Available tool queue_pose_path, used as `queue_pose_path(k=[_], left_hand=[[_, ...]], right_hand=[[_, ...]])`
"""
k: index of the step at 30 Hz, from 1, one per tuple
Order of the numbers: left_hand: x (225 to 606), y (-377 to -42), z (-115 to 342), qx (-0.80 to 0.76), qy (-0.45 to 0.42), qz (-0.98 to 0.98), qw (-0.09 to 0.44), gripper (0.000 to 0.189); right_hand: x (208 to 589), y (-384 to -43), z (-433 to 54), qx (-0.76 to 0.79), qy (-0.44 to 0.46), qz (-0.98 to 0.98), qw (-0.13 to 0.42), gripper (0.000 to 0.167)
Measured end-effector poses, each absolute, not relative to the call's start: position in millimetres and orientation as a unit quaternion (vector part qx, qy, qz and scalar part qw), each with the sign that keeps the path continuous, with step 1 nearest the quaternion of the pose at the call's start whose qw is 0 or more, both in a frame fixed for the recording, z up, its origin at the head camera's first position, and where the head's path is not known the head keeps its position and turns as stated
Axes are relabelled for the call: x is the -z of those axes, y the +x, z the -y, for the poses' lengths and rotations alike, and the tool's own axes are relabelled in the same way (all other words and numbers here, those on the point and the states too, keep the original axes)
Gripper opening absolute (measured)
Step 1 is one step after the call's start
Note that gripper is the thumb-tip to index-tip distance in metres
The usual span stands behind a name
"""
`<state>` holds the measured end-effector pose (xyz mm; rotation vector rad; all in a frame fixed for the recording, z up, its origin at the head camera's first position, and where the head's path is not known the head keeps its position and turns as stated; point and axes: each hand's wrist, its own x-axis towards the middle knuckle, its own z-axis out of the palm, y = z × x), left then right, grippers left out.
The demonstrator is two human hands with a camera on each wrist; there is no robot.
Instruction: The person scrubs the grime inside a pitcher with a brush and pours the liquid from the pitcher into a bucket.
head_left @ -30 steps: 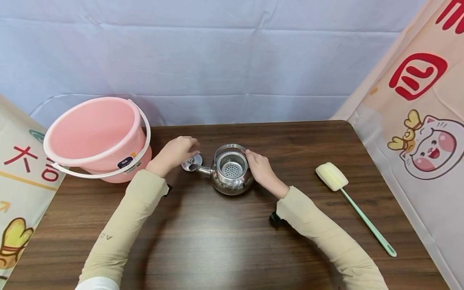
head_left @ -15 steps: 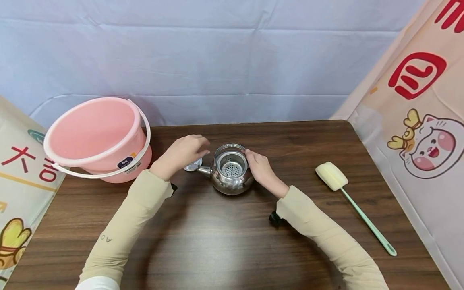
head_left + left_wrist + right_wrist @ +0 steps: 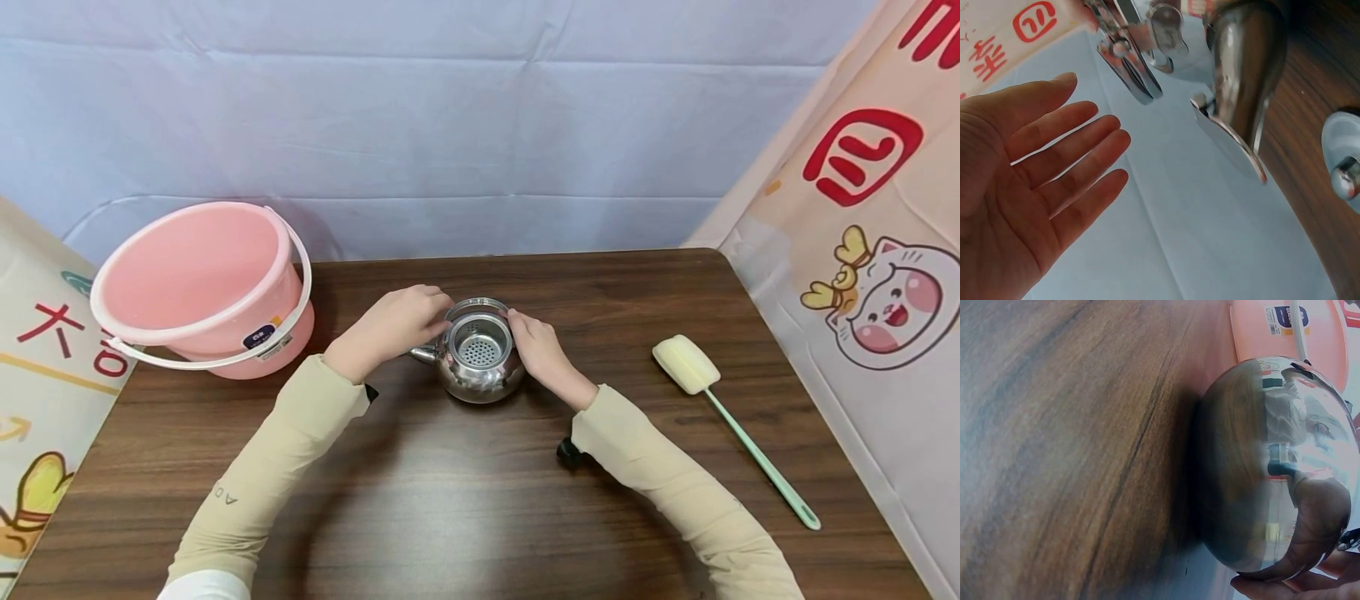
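A shiny steel teapot [image 3: 480,387] stands upright on the table, lidless, with a perforated strainer [image 3: 481,351] in its mouth. My right hand [image 3: 543,348] rests against its right side, fingers extended along the wall. At the spout side is my left hand [image 3: 392,325], nearly level with the rim. The left wrist view shows that palm bare, its fingers loosely straight and apart from the spout [image 3: 1241,69] and the handle bracket [image 3: 1124,53]. Beyond the spout lies the round lid [image 3: 1337,137] with its knob; in the head view the left hand covers it.
A pink bucket [image 3: 247,329] with a white handle stands at the table's back left. To the right lies a sponge brush [image 3: 687,365] with a long green handle. A pale cloth [image 3: 450,125] hangs behind the dark wooden table [image 3: 450,500].
My left hand has moved right from above the lid, past the spout, to the teapot's left side. The right hand and the teapot have stayed put.
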<state>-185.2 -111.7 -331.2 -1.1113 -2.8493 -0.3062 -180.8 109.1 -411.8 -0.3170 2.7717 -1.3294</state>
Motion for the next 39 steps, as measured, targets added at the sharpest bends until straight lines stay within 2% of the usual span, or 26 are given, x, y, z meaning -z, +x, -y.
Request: queue_pose_path(k=[13,29,39], left_hand=[[333,-177,92,0.082,-0.421,0.903,0.031,0.018],[339,-170,75,0.051,-0.442,0.895,-0.030,0.028],[347,-167,70,0.042,-0.451,0.891,-0.019,0.022]], right_hand=[[411,-181,-109,0.435,-0.105,-0.894,0.030,0.047],[412,-182,-110,0.430,-0.106,-0.896,0.034,0.054],[410,-181,-109,0.426,-0.105,-0.898,0.028,0.051]])
